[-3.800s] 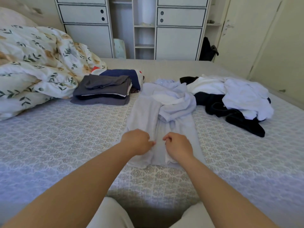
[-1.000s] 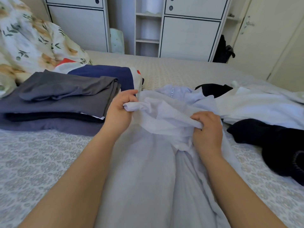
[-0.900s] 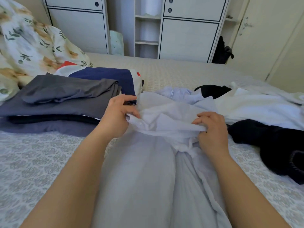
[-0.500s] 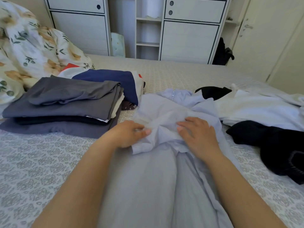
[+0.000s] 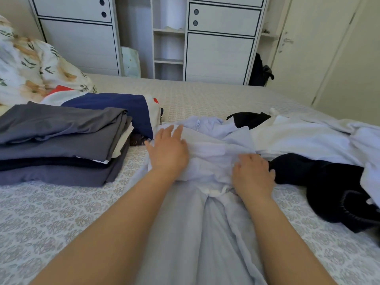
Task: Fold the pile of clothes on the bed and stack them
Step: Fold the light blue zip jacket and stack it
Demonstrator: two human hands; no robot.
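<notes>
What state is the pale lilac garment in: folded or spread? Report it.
Partly folded: the pale lilac garment lies lengthwise, its top bunched under both flat hands.

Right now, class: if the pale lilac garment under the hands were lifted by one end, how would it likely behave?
The pale lilac garment would probably droop limply: it already bunches in soft folds under the left hand and right hand. It looks thin, so likely light.

- Left hand (image 5: 167, 153): palm down, fingers straight and slightly spread, pointing away from the body.
- Right hand (image 5: 253, 174): palm down, fingers loosely bent, lying nearer the body than the left.
- Both forearms bare, reaching forward side by side.
</notes>
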